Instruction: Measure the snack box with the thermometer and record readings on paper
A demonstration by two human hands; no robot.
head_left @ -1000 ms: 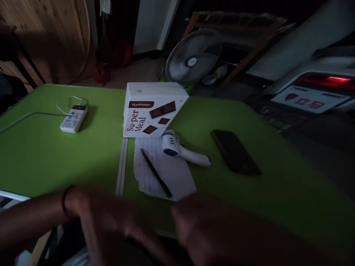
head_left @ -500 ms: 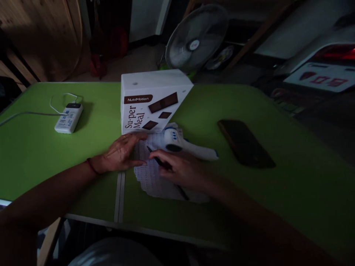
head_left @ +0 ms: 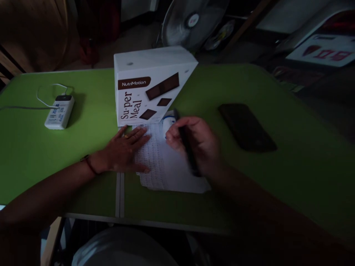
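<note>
My left hand (head_left: 123, 149) lies flat with fingers spread, its fingertips on the left side of a white paper sheet (head_left: 180, 166). Rows of small writing cover the left part of that sheet; its right part looks blank. In my right hand (head_left: 199, 142), blurred by motion, is a dark pen (head_left: 188, 151), held tilted over the paper. Behind those fingers shows the head of a white and blue handheld device (head_left: 168, 122); my hand covers the rest, and whether they touch I cannot tell. A white NutriMotion box (head_left: 155, 92) stands just beyond the paper.
On the green table (head_left: 91, 88) a white power bank (head_left: 59, 112) with a cable lies to the left. A dark phone (head_left: 246, 127) rests on the right. Past the far edge stand a fan (head_left: 191, 22) and the back of a vehicle (head_left: 321, 50).
My right hand has lifted the pen from the written rows and moved right and up, now covering the device's handle. My left hand has flattened and spread. The view has tilted slightly downward.
</note>
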